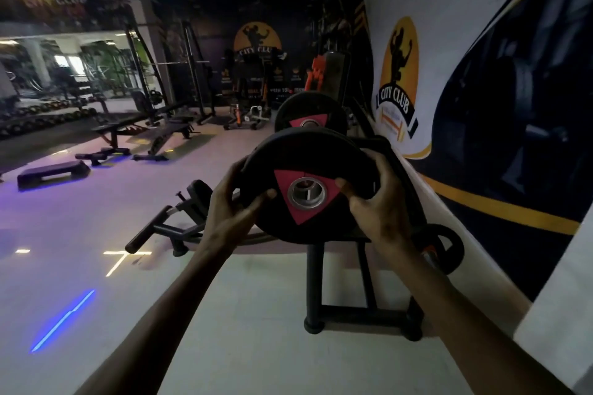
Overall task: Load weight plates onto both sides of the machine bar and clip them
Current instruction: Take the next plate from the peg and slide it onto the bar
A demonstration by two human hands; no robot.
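A black weight plate (324, 151) with a pink triangle and a steel-ringed centre hole faces me at mid-frame, on the near end of the machine. My left hand (234, 205) grips its left edge and my right hand (375, 205) grips its right edge. Through the hole I see a metal end, though whether it is the bar is unclear. A second black plate (308, 107) with the same pink mark stands behind it, farther along the machine. No clip is visible.
The machine's black frame (340, 311) stands on the floor below the plate, close to the banner wall (449, 74) on the right. A padded lever arm (150, 231) lies to the left. Benches (134, 128) and a step platform (53, 171) sit farther left.
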